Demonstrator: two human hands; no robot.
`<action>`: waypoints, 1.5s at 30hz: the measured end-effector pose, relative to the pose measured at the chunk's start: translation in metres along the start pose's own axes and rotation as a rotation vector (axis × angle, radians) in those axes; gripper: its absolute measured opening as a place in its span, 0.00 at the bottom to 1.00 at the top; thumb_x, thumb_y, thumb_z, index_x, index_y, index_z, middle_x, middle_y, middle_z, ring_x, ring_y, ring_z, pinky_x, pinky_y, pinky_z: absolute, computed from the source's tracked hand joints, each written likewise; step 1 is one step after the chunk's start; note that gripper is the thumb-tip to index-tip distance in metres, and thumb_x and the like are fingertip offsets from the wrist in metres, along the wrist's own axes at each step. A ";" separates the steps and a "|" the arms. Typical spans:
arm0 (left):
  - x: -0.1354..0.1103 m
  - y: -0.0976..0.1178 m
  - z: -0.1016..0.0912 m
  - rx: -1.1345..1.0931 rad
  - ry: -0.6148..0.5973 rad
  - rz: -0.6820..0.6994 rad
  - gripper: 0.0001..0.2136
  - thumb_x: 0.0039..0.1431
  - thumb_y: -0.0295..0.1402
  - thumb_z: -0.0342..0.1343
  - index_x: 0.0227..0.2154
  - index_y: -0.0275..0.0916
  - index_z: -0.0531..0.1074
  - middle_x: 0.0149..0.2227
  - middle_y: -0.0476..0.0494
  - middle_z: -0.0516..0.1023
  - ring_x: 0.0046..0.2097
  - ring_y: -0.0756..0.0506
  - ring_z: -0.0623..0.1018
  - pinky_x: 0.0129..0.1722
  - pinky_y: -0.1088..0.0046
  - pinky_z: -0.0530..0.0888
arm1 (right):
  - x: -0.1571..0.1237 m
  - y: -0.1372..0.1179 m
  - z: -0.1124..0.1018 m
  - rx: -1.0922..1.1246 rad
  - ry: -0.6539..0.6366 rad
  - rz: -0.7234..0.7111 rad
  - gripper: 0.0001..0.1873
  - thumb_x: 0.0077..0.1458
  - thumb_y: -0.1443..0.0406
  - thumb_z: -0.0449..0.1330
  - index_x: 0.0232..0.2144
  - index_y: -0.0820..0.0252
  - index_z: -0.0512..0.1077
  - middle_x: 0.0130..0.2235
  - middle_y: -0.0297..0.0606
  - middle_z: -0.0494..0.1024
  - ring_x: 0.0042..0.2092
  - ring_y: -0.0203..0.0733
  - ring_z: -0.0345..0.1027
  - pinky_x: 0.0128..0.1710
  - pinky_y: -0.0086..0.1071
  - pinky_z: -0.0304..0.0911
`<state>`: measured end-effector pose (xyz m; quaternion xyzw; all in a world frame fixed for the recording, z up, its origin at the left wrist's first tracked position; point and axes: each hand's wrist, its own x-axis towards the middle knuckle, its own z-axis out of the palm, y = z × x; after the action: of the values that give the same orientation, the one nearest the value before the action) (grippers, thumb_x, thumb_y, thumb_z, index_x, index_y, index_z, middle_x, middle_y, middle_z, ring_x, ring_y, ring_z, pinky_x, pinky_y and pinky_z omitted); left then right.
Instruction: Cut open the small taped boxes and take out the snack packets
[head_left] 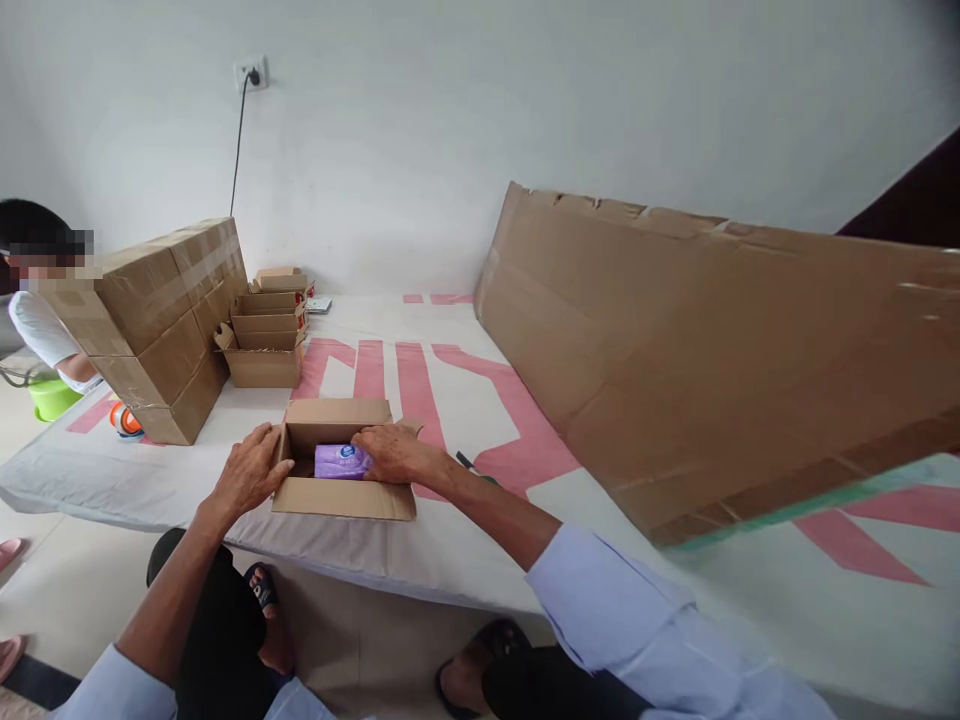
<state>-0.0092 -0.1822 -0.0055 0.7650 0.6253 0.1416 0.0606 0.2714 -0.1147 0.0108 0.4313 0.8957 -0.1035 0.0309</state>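
2 grips at one small open carton, which sits near the front edge of the counter; the counter is covered w/ a white sheet w/ pink lettering.

L grip: palm down against the carton's left wall from outside, fingers loosely bent, tips at the rim, not closed round anything.

R grip: reaches over the right rim, fingers lying on the right end of a purple packet. Thumb is hidden, so can't tell if it pinches the packet or only rests on it.

Packet lies flat on the carton's bottom, approx. mid, blue-white logo up. Carton flaps are open: far one folded back, near one folded down toward the person.

Behind, to the left: stack of taped brown cartons, and just beside it a row of smaller open boxes, one behind another. Orange tape roll at the stack's foot.

Right side: big flattened cardboard sheet, tilted, resting on the counter. Thin dark pen-like item just beside the R wrist, partly hidden.

Far left: another person in a white top behind the stack, w/ a green basin on the floor near them. Wall socket w/ black cable plugged in, running down.
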 end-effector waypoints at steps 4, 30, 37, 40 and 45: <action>0.006 0.002 -0.007 -0.040 0.049 0.015 0.24 0.64 0.35 0.60 0.62 0.38 0.74 0.69 0.26 0.73 0.70 0.26 0.72 0.66 0.42 0.70 | -0.014 0.010 -0.009 0.200 0.087 -0.005 0.25 0.53 0.61 0.71 0.54 0.54 0.80 0.58 0.45 0.84 0.58 0.56 0.78 0.54 0.41 0.70; 0.040 0.036 -0.031 -1.446 0.128 0.000 0.35 0.48 0.43 0.79 0.59 0.37 0.80 0.54 0.33 0.87 0.58 0.29 0.84 0.59 0.54 0.78 | -0.005 -0.006 -0.007 1.549 0.394 -0.121 0.45 0.52 0.41 0.73 0.65 0.51 0.71 0.60 0.46 0.80 0.61 0.56 0.75 0.51 0.46 0.78; 0.035 0.026 -0.029 -1.435 0.097 0.007 0.39 0.51 0.47 0.78 0.64 0.38 0.76 0.58 0.32 0.85 0.60 0.28 0.82 0.55 0.57 0.79 | 0.008 -0.013 -0.001 1.591 0.481 -0.114 0.35 0.50 0.44 0.75 0.55 0.54 0.80 0.55 0.43 0.83 0.54 0.53 0.78 0.49 0.44 0.79; 0.034 0.019 -0.029 -1.404 0.054 0.016 0.39 0.52 0.46 0.77 0.66 0.41 0.75 0.60 0.32 0.84 0.62 0.28 0.81 0.53 0.59 0.80 | 0.010 -0.014 -0.001 1.601 0.492 -0.110 0.35 0.50 0.44 0.75 0.55 0.53 0.80 0.55 0.43 0.83 0.53 0.51 0.79 0.48 0.43 0.80; 0.034 0.011 -0.028 -1.370 0.011 0.046 0.39 0.54 0.45 0.76 0.68 0.44 0.74 0.62 0.34 0.82 0.64 0.28 0.79 0.49 0.63 0.80 | 0.010 -0.015 0.001 1.610 0.497 -0.094 0.35 0.50 0.44 0.76 0.55 0.54 0.80 0.56 0.43 0.82 0.54 0.51 0.78 0.47 0.42 0.80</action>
<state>-0.0009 -0.1537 0.0288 0.5664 0.3784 0.5104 0.5249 0.2533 -0.1163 0.0104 0.2944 0.5463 -0.6135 -0.4884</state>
